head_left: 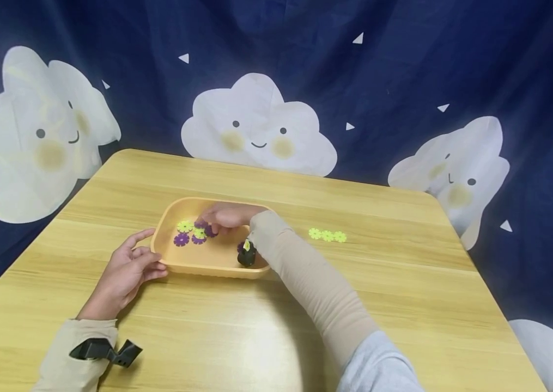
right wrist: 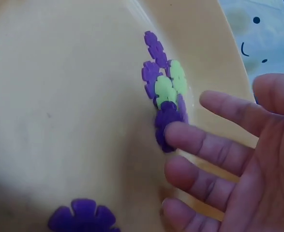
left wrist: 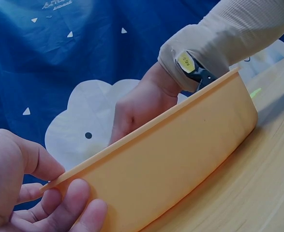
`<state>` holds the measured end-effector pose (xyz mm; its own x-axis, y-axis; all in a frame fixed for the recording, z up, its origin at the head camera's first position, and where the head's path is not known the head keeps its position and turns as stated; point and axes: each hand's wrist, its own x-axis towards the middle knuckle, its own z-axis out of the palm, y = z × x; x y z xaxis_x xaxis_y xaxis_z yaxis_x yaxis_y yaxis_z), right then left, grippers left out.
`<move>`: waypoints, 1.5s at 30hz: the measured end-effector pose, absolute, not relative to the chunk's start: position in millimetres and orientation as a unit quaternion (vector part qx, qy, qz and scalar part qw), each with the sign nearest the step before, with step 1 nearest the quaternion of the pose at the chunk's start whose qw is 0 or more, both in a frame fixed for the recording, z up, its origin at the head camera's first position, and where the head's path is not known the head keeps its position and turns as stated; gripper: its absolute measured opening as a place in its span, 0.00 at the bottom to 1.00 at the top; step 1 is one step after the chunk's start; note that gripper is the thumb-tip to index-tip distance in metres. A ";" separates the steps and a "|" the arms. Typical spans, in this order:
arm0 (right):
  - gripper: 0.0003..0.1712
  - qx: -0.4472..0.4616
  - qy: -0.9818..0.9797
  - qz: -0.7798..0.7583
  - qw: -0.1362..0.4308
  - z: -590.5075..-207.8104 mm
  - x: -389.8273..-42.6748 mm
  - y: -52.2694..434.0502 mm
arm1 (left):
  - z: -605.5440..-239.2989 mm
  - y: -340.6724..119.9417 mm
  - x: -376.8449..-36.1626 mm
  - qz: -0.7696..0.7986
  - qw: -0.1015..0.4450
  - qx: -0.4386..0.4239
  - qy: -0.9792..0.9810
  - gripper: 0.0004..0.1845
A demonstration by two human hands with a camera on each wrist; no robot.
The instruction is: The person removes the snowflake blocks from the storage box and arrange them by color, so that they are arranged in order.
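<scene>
An orange plastic tub [head_left: 207, 268] stands on the table, with purple flower-shaped discs [head_left: 181, 239] and yellow-green ones [head_left: 185, 226] gathered at its left end. At that end my left hand [head_left: 126, 272] grips the rim, fingers curled against the wall in the left wrist view. My right hand [head_left: 229, 216] reaches down inside the tub. In the right wrist view its fingers are spread and loosely extended, one fingertip [right wrist: 175, 134] touching a dark purple disc [right wrist: 165, 121] in the cluster. Another purple disc [right wrist: 83, 216] lies apart on the tub floor.
To the right of the tub, three yellow-green discs [head_left: 327, 236] form a row on the wooden table [head_left: 394, 283]. A black wrist mount [head_left: 247, 255] on my right arm hangs over the tub's right end. A blue cloth [head_left: 384, 71] with clouds hangs behind.
</scene>
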<state>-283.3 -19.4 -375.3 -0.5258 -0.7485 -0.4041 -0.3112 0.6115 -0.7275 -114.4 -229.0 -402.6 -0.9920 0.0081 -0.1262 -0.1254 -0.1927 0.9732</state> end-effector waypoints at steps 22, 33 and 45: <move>0.25 -0.428 0.844 -0.150 0.286 -383.4 -286.2 -23.4 | -401.7 -230.5 -114.2 0.759 0.045 -0.051 0.647 0.34; 0.24 -0.462 0.840 -0.149 0.244 -388.7 -285.2 -24.5 | -402.7 -229.5 -115.1 0.762 0.041 -0.046 0.644 0.33; 0.12 -0.485 0.823 -0.157 0.250 -386.5 -283.8 -25.3 | -403.2 -229.7 -115.5 0.761 0.042 -0.049 0.646 0.33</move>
<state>-283.8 -25.3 -386.5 -0.4047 -0.8770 -0.2591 -0.7203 0.4802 -0.5006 -115.5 -229.7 -403.2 -0.9917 0.0007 -0.1286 -0.1270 -0.1629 0.9784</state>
